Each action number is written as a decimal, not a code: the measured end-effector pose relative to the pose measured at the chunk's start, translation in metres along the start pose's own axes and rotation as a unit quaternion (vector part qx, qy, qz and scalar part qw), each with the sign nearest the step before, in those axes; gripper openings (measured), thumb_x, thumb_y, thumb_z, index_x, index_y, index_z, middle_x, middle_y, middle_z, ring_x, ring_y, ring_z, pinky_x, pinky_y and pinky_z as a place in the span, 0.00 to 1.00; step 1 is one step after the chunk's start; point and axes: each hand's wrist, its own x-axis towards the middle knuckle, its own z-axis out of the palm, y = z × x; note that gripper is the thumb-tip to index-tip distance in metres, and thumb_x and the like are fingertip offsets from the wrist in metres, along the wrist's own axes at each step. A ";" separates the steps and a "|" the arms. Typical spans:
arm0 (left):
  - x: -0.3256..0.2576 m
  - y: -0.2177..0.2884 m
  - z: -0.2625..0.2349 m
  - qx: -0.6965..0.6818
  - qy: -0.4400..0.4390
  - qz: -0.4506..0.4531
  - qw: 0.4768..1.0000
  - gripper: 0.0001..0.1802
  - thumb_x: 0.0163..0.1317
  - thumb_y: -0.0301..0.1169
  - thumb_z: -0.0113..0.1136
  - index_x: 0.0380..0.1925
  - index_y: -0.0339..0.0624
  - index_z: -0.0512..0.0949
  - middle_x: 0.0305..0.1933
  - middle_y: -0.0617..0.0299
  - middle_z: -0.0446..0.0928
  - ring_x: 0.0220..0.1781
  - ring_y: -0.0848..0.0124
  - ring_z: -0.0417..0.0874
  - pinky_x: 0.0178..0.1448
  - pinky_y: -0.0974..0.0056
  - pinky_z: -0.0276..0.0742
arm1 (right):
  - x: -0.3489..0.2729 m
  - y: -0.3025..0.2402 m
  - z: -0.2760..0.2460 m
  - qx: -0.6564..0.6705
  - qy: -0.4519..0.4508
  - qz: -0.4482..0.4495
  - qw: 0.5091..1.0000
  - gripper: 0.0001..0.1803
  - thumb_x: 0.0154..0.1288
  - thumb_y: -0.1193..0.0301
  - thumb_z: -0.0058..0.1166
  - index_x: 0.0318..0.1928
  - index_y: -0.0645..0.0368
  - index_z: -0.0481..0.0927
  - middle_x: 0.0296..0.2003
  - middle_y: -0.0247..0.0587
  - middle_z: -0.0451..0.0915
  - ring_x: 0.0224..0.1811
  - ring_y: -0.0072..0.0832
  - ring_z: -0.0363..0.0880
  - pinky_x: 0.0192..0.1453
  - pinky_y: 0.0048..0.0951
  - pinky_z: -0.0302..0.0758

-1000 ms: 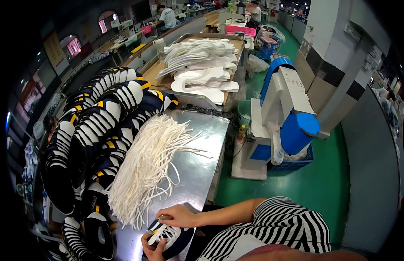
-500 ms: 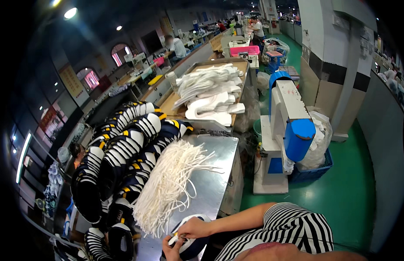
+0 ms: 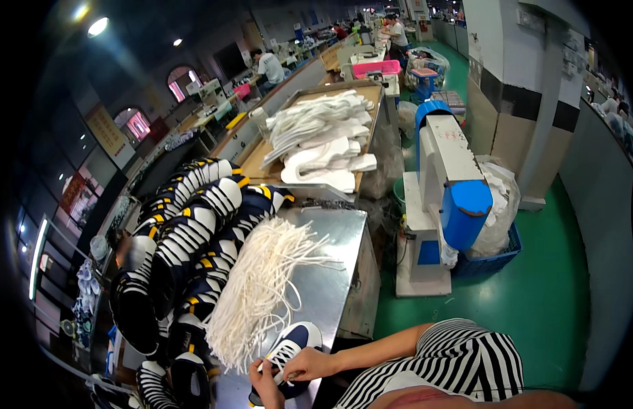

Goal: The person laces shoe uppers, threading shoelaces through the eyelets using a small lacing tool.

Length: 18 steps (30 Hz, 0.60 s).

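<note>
A navy and white shoe upper (image 3: 304, 335) lies at the near end of the metal table, with white lace (image 3: 284, 352) crossing its front. My left hand (image 3: 265, 386) is closed on the upper's left edge, beside the lacing. From the right, my right hand (image 3: 311, 365) reaches over the upper, its fingers pinched at the lace near the opening; the lace end between them is mostly hidden. A large heap of loose white shoelaces (image 3: 258, 293) spreads on the table just beyond both hands.
Rows of nested navy, white and yellow shoe uppers (image 3: 187, 235) line the left side. Farther off, a wooden-bottomed tray (image 3: 256, 162) holds stacked white shoe-shaped pieces (image 3: 323, 129). A blue and white machine (image 3: 459, 170) stands right of the metal table (image 3: 330, 273), before a blue crate (image 3: 497, 262).
My hands have shifted on the upper, the right one moving slightly down. More of the upper and its crossed lace shows now. The whole view has shifted slightly.
</note>
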 end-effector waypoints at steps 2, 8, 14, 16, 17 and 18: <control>0.001 0.000 -0.002 -0.018 0.002 -0.025 1.000 0.12 0.63 0.29 0.60 0.45 0.38 0.72 0.31 0.60 0.76 0.28 0.72 0.77 0.34 0.68 0.74 | -0.005 0.007 0.006 -0.005 -0.008 0.013 1.000 0.08 0.57 0.72 0.60 0.39 0.53 0.82 0.31 0.35 0.82 0.29 0.34 0.80 0.32 0.30 0.74; 0.013 -0.042 -0.045 0.215 -0.075 0.020 0.974 0.27 0.65 0.35 0.59 0.61 0.39 0.64 0.48 0.46 0.77 0.51 0.58 0.78 0.52 0.57 0.77 | -0.022 -0.008 0.009 0.124 -0.015 0.119 0.985 0.12 0.65 0.63 0.59 0.44 0.55 0.83 0.34 0.34 0.84 0.30 0.23 0.80 0.35 0.27 0.74; -0.089 0.059 -0.009 0.384 -0.062 0.125 0.913 0.33 0.61 0.33 0.62 0.63 0.36 0.61 0.43 0.48 0.81 0.46 0.57 0.83 0.52 0.59 0.76 | -0.016 -0.008 -0.025 0.127 -0.034 0.335 0.933 0.20 0.63 0.55 0.58 0.32 0.62 0.83 0.18 0.32 0.76 0.21 0.20 0.73 0.26 0.28 0.69; -0.092 0.053 -0.009 0.433 -0.054 0.186 0.881 0.30 0.58 0.30 0.63 0.60 0.36 0.65 0.39 0.50 0.82 0.40 0.56 0.85 0.47 0.58 0.78 | -0.011 -0.007 -0.014 0.089 -0.037 0.303 0.948 0.23 0.60 0.52 0.61 0.28 0.63 0.81 0.16 0.31 0.73 0.20 0.19 0.69 0.25 0.31 0.66; -0.080 0.027 -0.012 0.346 -0.052 0.286 0.892 0.14 0.59 0.24 0.62 0.43 0.35 0.71 0.32 0.56 0.77 0.29 0.70 0.78 0.36 0.66 0.74 | -0.007 -0.010 -0.012 0.021 -0.061 0.321 0.945 0.23 0.59 0.51 0.62 0.28 0.62 0.81 0.16 0.34 0.74 0.20 0.21 0.70 0.25 0.30 0.67; -0.075 0.023 -0.011 0.304 -0.066 0.246 0.918 0.15 0.55 0.20 0.63 0.41 0.33 0.71 0.31 0.54 0.77 0.29 0.69 0.79 0.37 0.66 0.74 | -0.003 -0.011 -0.011 -0.045 -0.083 0.340 0.936 0.23 0.57 0.51 0.62 0.27 0.62 0.80 0.16 0.36 0.75 0.20 0.22 0.71 0.25 0.30 0.68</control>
